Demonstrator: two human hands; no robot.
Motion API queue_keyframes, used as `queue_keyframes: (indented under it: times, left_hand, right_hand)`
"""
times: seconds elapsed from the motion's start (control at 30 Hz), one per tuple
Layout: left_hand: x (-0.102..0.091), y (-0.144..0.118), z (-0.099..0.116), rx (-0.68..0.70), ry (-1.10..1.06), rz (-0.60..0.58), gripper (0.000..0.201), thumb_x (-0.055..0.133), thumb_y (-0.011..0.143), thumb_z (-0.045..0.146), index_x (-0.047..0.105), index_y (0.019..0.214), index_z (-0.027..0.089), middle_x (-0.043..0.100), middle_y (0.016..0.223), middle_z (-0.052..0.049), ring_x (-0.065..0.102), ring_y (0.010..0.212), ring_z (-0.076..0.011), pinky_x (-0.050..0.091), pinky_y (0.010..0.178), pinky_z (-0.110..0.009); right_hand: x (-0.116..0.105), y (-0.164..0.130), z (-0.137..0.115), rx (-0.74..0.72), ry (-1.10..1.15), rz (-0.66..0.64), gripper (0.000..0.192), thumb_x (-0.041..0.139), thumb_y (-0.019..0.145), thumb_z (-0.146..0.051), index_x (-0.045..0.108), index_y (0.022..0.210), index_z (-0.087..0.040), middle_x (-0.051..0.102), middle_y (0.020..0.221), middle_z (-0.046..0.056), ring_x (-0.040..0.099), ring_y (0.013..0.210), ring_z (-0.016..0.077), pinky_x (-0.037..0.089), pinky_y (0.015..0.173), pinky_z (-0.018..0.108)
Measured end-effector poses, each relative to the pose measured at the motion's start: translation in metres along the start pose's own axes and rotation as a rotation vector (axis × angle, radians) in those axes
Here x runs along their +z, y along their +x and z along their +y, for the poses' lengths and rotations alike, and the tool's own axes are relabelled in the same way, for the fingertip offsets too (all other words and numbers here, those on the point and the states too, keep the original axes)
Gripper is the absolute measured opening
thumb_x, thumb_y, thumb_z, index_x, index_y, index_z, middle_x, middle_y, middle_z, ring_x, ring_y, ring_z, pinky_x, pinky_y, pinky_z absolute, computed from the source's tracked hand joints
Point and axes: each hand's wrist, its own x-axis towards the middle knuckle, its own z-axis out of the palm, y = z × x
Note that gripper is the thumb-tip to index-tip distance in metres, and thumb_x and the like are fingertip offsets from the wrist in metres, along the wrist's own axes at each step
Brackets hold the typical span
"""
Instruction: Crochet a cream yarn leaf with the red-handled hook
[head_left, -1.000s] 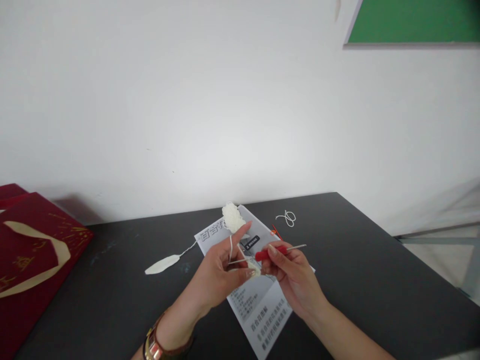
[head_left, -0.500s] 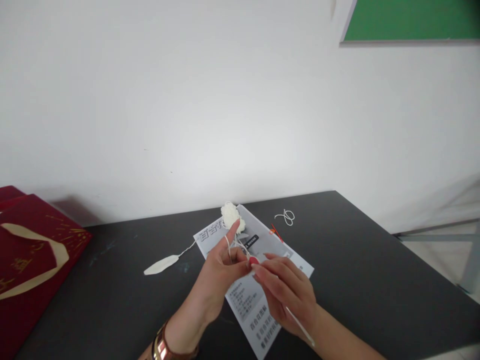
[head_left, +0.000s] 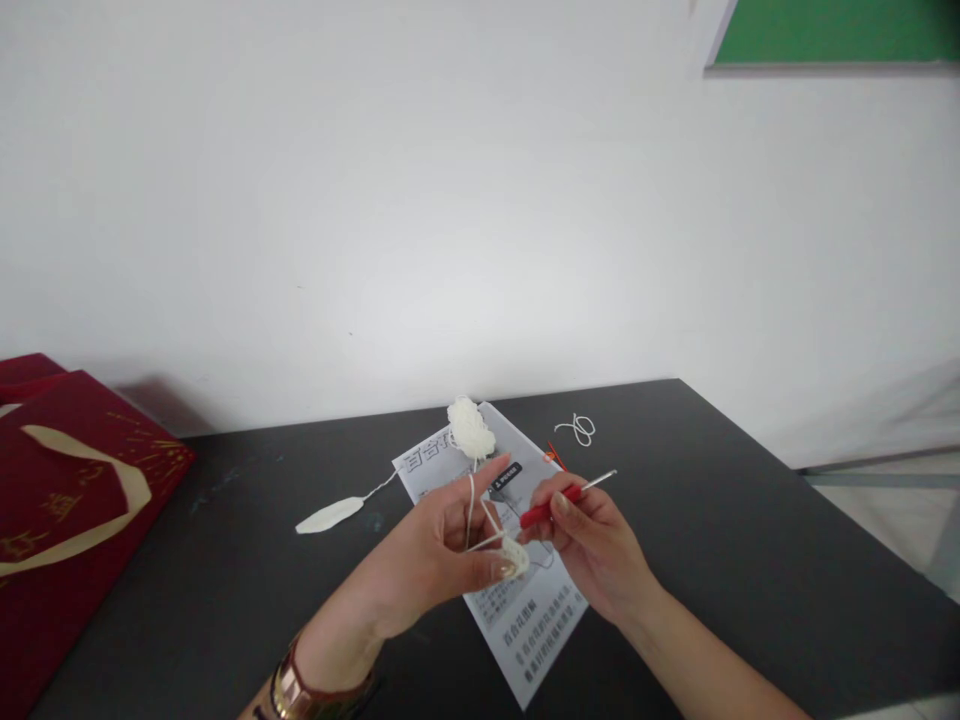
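Observation:
My left hand [head_left: 439, 545] pinches a small cream crochet piece [head_left: 514, 557] between thumb and fingers, with white yarn [head_left: 471, 500] looped over its raised index finger. My right hand [head_left: 592, 540] grips a crochet hook with a red handle [head_left: 551, 505]; its metal end points up to the right. The yarn runs back to a small white yarn ball [head_left: 471, 428] lying on a printed instruction sheet [head_left: 525, 620] under both hands.
A black table [head_left: 712, 520] stands against a white wall. A cream crocheted leaf [head_left: 328, 514] lies left of the sheet, a loose yarn scrap [head_left: 577, 429] and a small red item [head_left: 553, 455] behind it. A dark red gift bag [head_left: 67, 500] sits at the left edge.
My right hand has turned the hook from pointing down toward me back to pointing up and right. The left index finger stays raised with the yarn. The view shifted slightly.

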Motion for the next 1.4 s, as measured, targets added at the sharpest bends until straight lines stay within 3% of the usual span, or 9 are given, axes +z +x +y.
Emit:
queue_keyframes:
  times: [0.5,0.9,1.4]
  left_hand:
    - [-0.002,-0.003,-0.004,-0.048,0.197,-0.12,0.079,0.068,0.074,0.009,0.034,0.144,0.02,0.054,0.079,0.002,0.049,0.071,-0.0123,0.037,0.068,-0.03]
    - [-0.006,0.001,-0.004,-0.078,0.299,-0.156,0.081,0.069,0.072,0.012,0.033,0.145,0.018,0.055,0.076,0.003,0.051,0.071,-0.0132,0.039,0.067,-0.028]
    - [-0.006,0.003,-0.005,-0.09,0.539,-0.147,0.076,0.064,0.075,0.019,0.035,0.144,0.019,0.054,0.075,0.003,0.05,0.069,-0.0143,0.038,0.064,-0.028]
  right_hand:
    - [-0.005,0.001,-0.012,0.034,-0.063,-0.025,0.023,0.072,0.078,-0.036,0.066,0.069,-0.016,0.062,0.057,-0.001,0.058,0.05,0.0111,0.047,0.054,0.024]
    - [-0.017,0.003,-0.023,-0.078,-0.221,-0.082,0.02,0.072,0.078,-0.031,0.067,0.068,-0.014,0.061,0.061,0.001,0.05,0.052,0.0097,0.036,0.051,0.022]
    - [-0.025,-0.008,-0.034,-0.215,-0.511,-0.254,0.016,0.063,0.086,-0.03,0.067,0.077,-0.017,0.057,0.065,0.001,0.05,0.06,0.0135,0.034,0.054,0.026]
